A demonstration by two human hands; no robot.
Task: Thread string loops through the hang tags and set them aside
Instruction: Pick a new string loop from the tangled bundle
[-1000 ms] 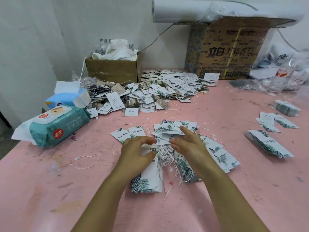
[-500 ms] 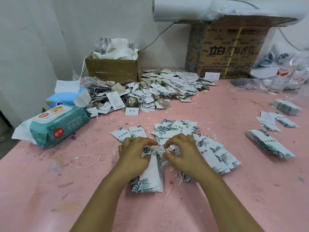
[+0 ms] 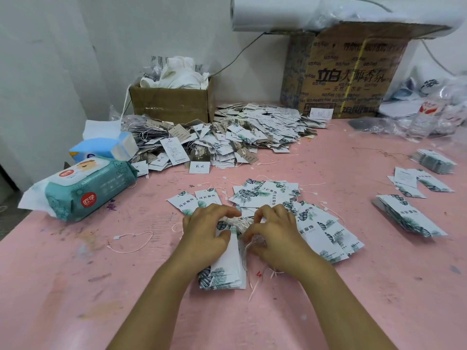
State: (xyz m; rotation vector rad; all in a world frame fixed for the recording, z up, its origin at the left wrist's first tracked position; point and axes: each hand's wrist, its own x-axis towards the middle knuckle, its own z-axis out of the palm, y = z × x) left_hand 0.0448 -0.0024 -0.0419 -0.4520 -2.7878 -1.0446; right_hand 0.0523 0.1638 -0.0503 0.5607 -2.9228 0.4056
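Observation:
A stack of white hang tags with green leaf print [image 3: 223, 271] lies on the pink table [image 3: 75, 286] right in front of me. A bundle of white string loops [image 3: 238, 222] sits at the stack's top end. My left hand [image 3: 204, 236] rests on the stack, fingers curled and pinching the strings. My right hand [image 3: 275, 236] is beside it, fingertips also pinching the string bundle. More leaf tags [image 3: 321, 231] fan out to the right under my right hand, and others [image 3: 262, 193] lie just beyond my fingers.
A big heap of threaded tags [image 3: 227, 137] spreads at the back. A wet-wipes pack [image 3: 86, 188] and tissue pack [image 3: 106, 147] lie at left. Two cardboard boxes [image 3: 171, 104] [image 3: 348, 72] stand at the wall. Tag stacks [image 3: 406, 215] sit at right; a loose string loop [image 3: 131, 242] lies at left.
My right hand drew in from reaching over the tags and curled its fingers onto the string bundle. Both hands closed together at the top of the stack.

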